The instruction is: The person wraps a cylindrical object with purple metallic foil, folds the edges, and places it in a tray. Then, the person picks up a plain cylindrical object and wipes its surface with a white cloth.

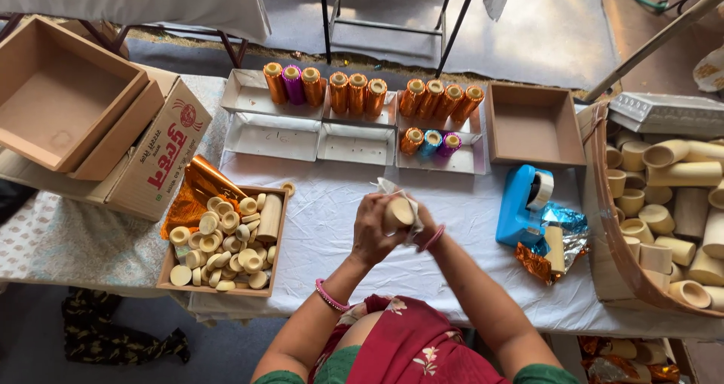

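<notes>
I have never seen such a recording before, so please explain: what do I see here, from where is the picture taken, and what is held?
There is no machine here. A person works with two bare hands, and one camera on the person's head looks down at them.

The left hand and the right hand together hold a short tan tube with some white wrapping around it, above a white table.

On the table lie a blue tape dispenser, a box of small tan discs, shallow white trays with shiny orange, purple and blue wrapped rolls, and an empty cardboard box. At the right, a basket holds many bare tubes.
</notes>
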